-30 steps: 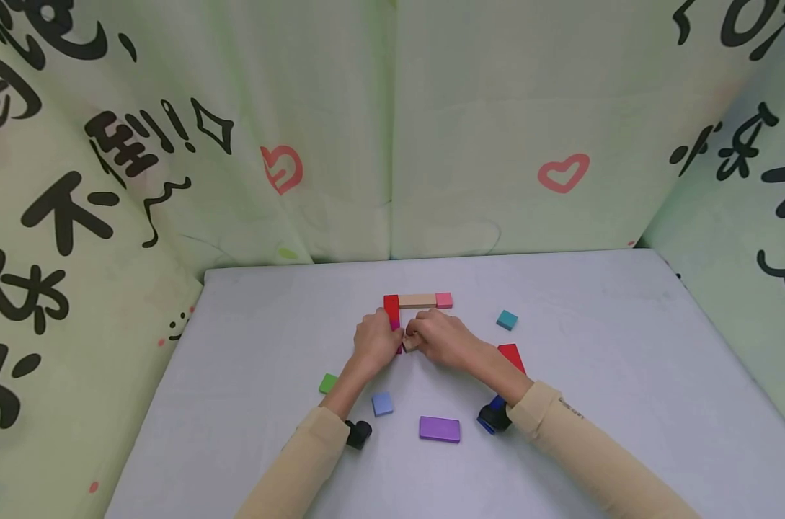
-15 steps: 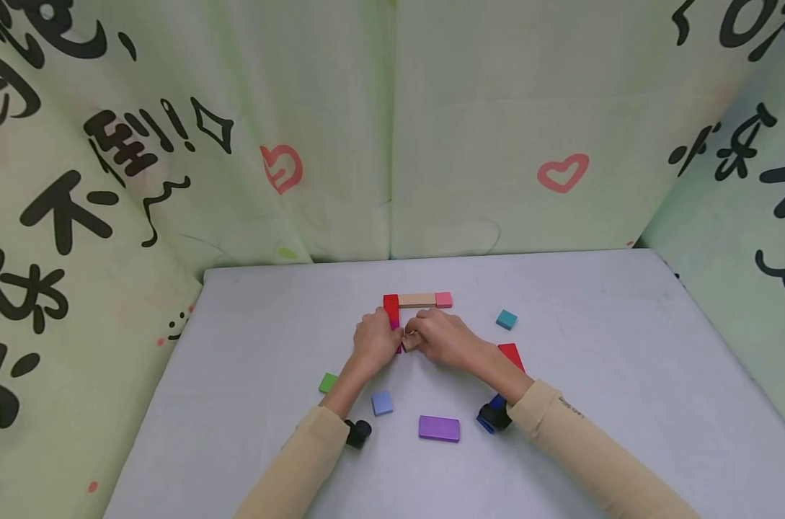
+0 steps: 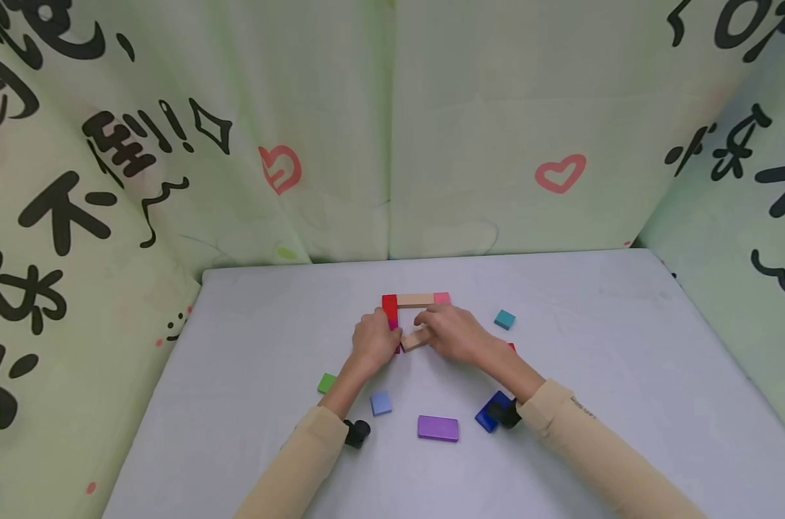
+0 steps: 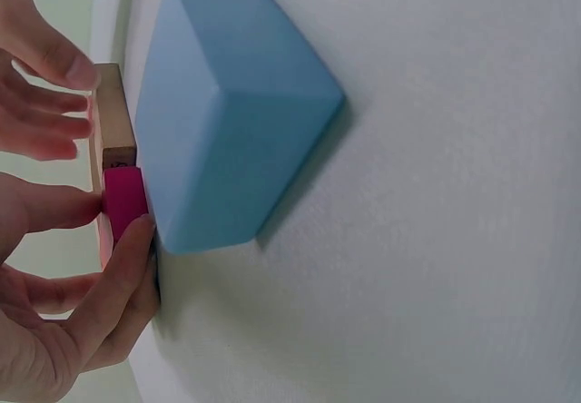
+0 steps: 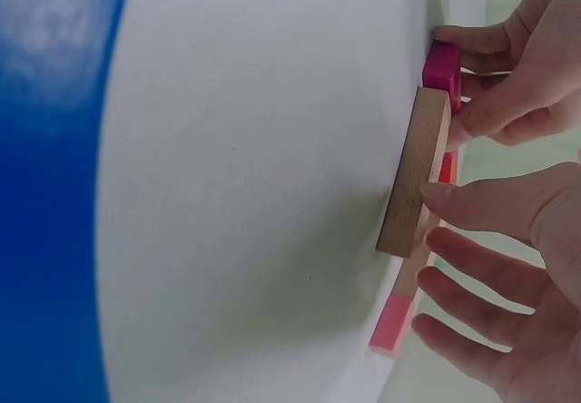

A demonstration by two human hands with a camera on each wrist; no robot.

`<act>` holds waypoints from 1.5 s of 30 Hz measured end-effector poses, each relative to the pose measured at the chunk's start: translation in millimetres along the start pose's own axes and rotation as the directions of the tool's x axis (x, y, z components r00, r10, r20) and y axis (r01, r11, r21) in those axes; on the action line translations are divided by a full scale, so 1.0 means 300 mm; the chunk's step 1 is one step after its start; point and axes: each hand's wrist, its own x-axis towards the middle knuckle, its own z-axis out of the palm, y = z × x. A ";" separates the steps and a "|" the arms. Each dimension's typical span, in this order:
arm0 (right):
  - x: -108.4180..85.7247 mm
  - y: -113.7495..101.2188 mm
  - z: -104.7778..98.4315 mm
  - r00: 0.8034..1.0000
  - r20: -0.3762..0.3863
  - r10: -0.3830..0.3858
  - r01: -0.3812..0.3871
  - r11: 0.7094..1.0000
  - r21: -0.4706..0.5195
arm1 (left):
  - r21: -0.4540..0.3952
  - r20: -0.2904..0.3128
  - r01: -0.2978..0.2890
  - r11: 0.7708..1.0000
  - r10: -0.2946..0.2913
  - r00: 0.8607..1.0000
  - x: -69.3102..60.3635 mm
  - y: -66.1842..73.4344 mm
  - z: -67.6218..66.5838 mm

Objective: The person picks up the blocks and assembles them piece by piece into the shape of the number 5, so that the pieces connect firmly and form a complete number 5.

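My left hand point(image 3: 375, 340) pinches a magenta block point(image 4: 125, 199) between thumb and fingers, at the near end of a column that starts with a red block point(image 3: 389, 306). From the magenta block a wooden block point(image 5: 416, 174) slants off to the right. Over it is my right hand point(image 3: 455, 333), fingers spread and loosely bent; its thumb is at the wooden block's edge, whether touching I cannot tell. Farther back, a second wooden block point(image 3: 415, 300) runs from the red block to a pink block point(image 3: 441, 298), which the right hand partly covers.
On the white table point(image 3: 288, 324), a teal block point(image 3: 504, 319) lies at the right. Nearer are a green block point(image 3: 326, 383), a light blue block point(image 3: 380, 404), a purple block point(image 3: 438, 428) and a dark blue block point(image 3: 493, 411). The right forearm mostly covers another red block point(image 3: 512, 347).
My right hand has slid to the right and its fingers have loosened, uncovering more of the near wooden block. The left hand keeps its place on the magenta block.
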 end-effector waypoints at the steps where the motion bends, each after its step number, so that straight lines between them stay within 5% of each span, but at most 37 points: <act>1: -0.002 0.004 -0.003 1.000 -0.007 -0.004 0.004 1.000 -0.004 | 0.000 0.000 0.000 1.000 0.000 1.000 0.001 0.000 0.000; 27: -0.072 0.133 -0.064 0.992 -0.065 0.113 -0.113 0.994 -0.003 | -0.024 -0.001 -0.003 1.000 0.003 1.000 -0.010 0.008 0.008; 45: -0.131 0.228 -0.080 0.972 -0.018 0.233 -0.233 0.972 -0.014 | -0.026 0.002 0.012 1.000 -0.011 1.000 -0.007 0.002 0.001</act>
